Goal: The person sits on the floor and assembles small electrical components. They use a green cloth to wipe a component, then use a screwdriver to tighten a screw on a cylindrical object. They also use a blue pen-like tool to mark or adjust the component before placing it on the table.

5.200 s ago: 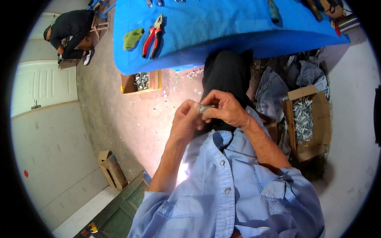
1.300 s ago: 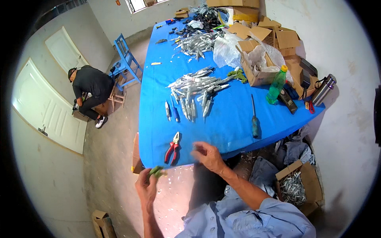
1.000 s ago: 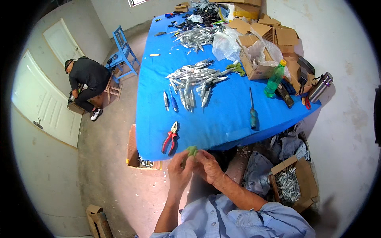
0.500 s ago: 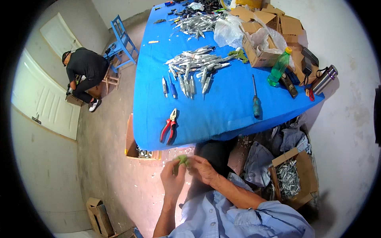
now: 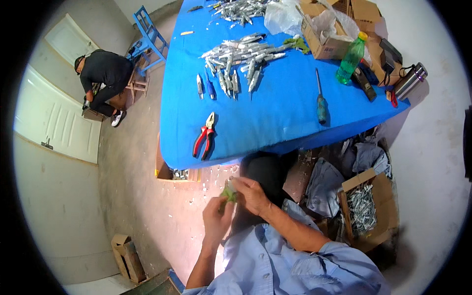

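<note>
In front of my lap, past the table's near edge, both hands come together on a small, limp green piece [image 5: 228, 193], perhaps cloth; blur hides its exact kind. My left hand [image 5: 217, 215] pinches its lower side between thumb and fingers. At its upper right, the fingers of my right hand [image 5: 251, 196] are closed on it. Ahead on the blue-covered table [image 5: 260, 132] lie red-and-black pliers [image 5: 204, 136]. A screwdriver [image 5: 321, 101] with a teal handle rests farther right. Beyond the pliers is a pile of silvery, knife-like pieces [image 5: 241, 56], with a crumpled green cloth [image 5: 297, 44] beside it.
Cardboard boxes [image 5: 324, 46], a green bottle [image 5: 352, 61] and a steel flask [image 5: 412, 82] crowd the table's right side. A carton of metal pieces [image 5: 361, 209] stands on the floor at right. At far left a seated person [image 5: 105, 76] bends forward near a blue chair [image 5: 150, 39].
My view has tilted down, so the table things sit higher. My right hand has shifted up against my left, and the green piece has turned between them.
</note>
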Action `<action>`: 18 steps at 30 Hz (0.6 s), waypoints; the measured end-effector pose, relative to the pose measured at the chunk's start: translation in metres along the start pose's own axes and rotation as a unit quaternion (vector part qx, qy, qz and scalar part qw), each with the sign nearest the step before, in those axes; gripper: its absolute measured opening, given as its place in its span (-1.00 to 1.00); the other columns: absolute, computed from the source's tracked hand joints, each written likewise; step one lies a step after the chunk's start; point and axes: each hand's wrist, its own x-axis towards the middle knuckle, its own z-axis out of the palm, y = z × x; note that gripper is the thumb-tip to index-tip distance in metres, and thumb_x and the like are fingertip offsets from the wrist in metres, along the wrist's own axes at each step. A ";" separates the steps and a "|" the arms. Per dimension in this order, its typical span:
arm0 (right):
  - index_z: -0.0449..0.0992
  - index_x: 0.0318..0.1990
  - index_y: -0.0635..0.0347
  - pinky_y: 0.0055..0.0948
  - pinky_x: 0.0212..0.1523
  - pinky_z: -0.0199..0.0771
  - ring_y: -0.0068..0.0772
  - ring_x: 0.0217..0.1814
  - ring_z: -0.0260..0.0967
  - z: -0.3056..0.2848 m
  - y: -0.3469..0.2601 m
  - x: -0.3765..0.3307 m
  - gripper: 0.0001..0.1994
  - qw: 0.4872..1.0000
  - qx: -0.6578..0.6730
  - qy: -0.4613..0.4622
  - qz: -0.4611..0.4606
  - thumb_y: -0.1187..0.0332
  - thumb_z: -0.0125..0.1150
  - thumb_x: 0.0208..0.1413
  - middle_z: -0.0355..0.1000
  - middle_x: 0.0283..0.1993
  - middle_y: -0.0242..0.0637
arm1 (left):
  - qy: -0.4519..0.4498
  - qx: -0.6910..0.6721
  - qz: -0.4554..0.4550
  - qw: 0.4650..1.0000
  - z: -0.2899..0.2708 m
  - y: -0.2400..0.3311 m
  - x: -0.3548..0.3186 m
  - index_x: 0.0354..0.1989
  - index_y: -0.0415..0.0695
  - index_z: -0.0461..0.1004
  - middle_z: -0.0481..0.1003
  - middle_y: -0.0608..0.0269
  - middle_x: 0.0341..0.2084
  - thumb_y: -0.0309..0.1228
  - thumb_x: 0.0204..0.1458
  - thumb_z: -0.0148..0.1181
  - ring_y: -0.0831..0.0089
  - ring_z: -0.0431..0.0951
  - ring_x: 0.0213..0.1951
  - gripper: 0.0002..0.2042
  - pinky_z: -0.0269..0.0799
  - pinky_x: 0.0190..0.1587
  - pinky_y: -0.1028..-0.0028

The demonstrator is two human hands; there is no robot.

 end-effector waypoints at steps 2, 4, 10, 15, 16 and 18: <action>0.56 -0.03 0.21 -0.57 -0.35 0.45 -0.63 -0.36 0.41 -0.006 0.002 0.000 -0.72 0.999 -0.027 -0.023 0.020 0.17 0.11 0.40 0.48 -0.29 -0.46 | 0.064 -0.053 -0.038 0.996 -0.005 -0.006 -0.001 -0.21 -0.31 0.56 0.52 0.16 -0.46 -0.52 0.13 0.26 0.48 0.51 -0.44 -0.88 0.41 -0.37 0.45; 0.55 -0.01 0.22 -0.53 -0.34 0.49 -0.61 -0.34 0.41 -0.007 0.001 -0.002 -0.71 0.999 -0.039 -0.029 0.012 0.18 0.07 0.42 0.48 -0.27 -0.42 | 0.075 -0.066 -0.050 0.994 -0.012 0.005 0.013 -0.21 -0.32 0.56 0.54 0.14 -0.43 -0.54 0.13 0.25 0.45 0.53 -0.41 -0.88 0.43 -0.34 0.45; 0.52 0.02 0.23 -0.57 -0.27 0.47 -0.62 -0.29 0.39 0.003 -0.007 -0.014 -0.70 0.997 -0.052 -0.054 -0.032 0.19 0.02 0.44 0.44 -0.25 -0.43 | 0.040 -0.018 0.041 0.998 0.007 0.013 0.031 -0.07 -0.36 0.52 0.54 0.22 -0.30 -0.55 0.22 0.20 0.56 0.52 -0.31 -0.83 0.44 -0.28 0.57; 0.54 0.01 0.24 -0.63 -0.32 0.41 -0.70 -0.33 0.36 -0.006 0.002 -0.010 -0.70 0.996 -0.041 -0.062 -0.049 0.18 0.03 0.44 0.44 -0.31 -0.49 | 0.042 0.025 0.061 0.997 0.018 0.007 0.015 -0.15 -0.35 0.54 0.56 0.14 -0.35 -0.54 0.18 0.24 0.50 0.55 -0.37 -0.86 0.47 -0.34 0.51; 0.55 0.00 0.24 -0.64 -0.34 0.40 -0.71 -0.34 0.35 -0.006 -0.001 -0.009 -0.69 0.996 -0.043 -0.056 -0.046 0.18 0.03 0.44 0.44 -0.32 -0.50 | 0.028 0.036 0.059 0.997 0.017 0.010 0.013 -0.17 -0.32 0.54 0.56 0.10 -0.35 -0.55 0.14 0.25 0.40 0.57 -0.36 -0.87 0.47 -0.33 0.47; 0.56 0.01 0.24 -0.65 -0.42 0.35 -0.74 -0.38 0.32 -0.011 0.001 -0.005 -0.69 0.995 -0.058 -0.063 -0.042 0.18 0.04 0.43 0.43 -0.35 -0.52 | 0.000 0.058 0.056 0.997 0.014 0.015 0.007 -0.21 -0.27 0.55 0.55 0.03 -0.37 -0.57 0.07 0.27 0.20 0.61 -0.36 -0.87 0.48 -0.32 0.39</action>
